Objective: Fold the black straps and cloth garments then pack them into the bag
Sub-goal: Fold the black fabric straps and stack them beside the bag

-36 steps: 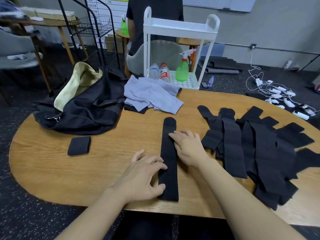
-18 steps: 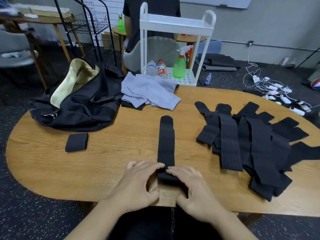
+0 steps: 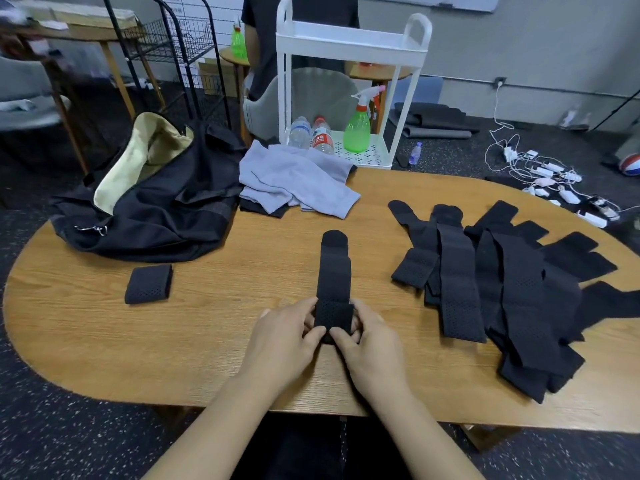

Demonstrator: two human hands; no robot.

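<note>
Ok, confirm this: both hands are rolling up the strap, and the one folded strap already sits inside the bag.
Wrong place. The head view shows the folded strap on the table, in front of the bag, not inside. Both hands, left and right, do hold the strap.

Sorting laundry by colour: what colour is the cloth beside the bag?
Light grey cloth, head view.

No lettering is legible; the water bottle [image 3: 321,137] label is blurred.
</note>
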